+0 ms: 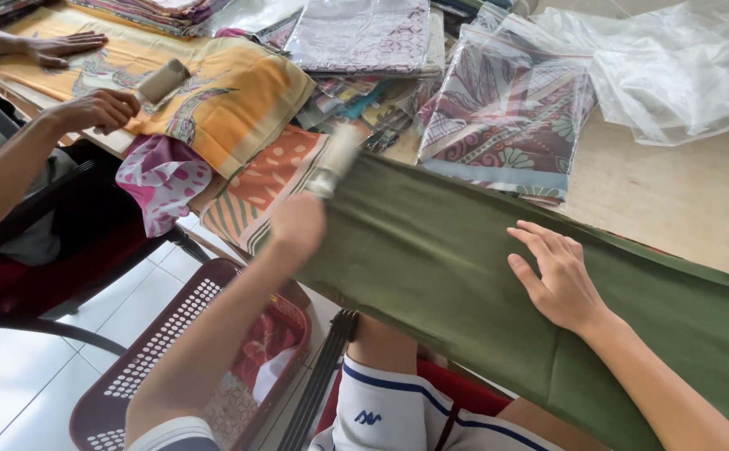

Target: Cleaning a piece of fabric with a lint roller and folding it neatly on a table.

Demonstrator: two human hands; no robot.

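Gripping a pale lint roller (333,162) by its handle, the left hand (296,224) is clenched around it, and the roller head lies blurred at the far edge of the olive green cloth (448,259). That cloth is spread flat across the wooden table (682,200) and hangs over the near edge toward the person's lap. The right hand (558,280) rests flat on the cloth, fingers (540,242) spread and released, holding nothing, only pressing the fabric down.

To the left, a co-worker's hand (97,108) closes on a second lint roller (162,81) over an orange patterned cloth (239,92), with their other hand (63,48) laid flat further up it. A dark red plastic basket (155,351) of folded fabric stands on the tiled floor just below the table edge. Folded cloths in clear plastic bags (506,108) lie beyond the green cloth, and a striped orange cloth (272,179) lies just beside the roller.

As a judgement: the overhanging cloth could slide off the edge if the flat palm eases its pressure, since much of its weight seems to hang free. The roller's sticky head might also drag the fabric into a crease, or catch the striped cloth next to it, if it strays past the green edge
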